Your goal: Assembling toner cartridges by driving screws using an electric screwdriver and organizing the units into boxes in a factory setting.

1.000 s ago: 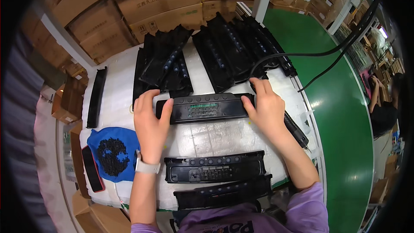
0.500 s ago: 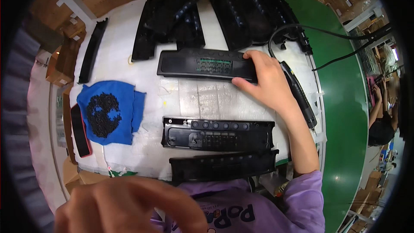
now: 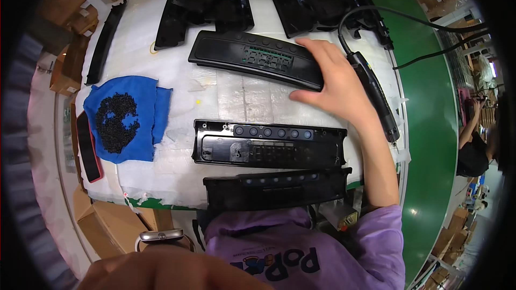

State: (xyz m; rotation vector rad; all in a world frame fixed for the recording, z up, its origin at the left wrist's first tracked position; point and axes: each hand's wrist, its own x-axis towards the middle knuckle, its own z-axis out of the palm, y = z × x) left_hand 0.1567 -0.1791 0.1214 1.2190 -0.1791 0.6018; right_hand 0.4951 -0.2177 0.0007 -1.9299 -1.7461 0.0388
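Observation:
A long black display panel (image 3: pixel 220 53) lies slanted across the middle of the table, its right end lower than its left. My right hand (image 3: pixel 338 83) spans that right end, fingers over the far edge and thumb by the near edge. Close to the camera, my left hand (image 3: pixel 172 274) is cut off by the bottom of the picture and its fingers are hidden; a watch (image 3: pixel 161 234) shows at its wrist. Nearer to me lie a black housing (image 3: pixel 269 147) with a row of round buttons and a second black housing (image 3: pixel 279 190) along the table edge.
A black corded screwdriver (image 3: pixel 373 96) lies right of my right hand. Small black screws (image 3: pixel 115 129) sit on a blue cloth (image 3: pixel 145 147), beside a red-edged phone-like slab (image 3: pixel 88 150). Black housings (image 3: pixel 207 0) are piled at the back. A narrow black strip (image 3: pixel 106 43) lies far left.
The display panel has turned, its right end swinging toward me under my right hand. My left hand has dropped lower, bringing the watch into sight. The whole view has shifted slightly.

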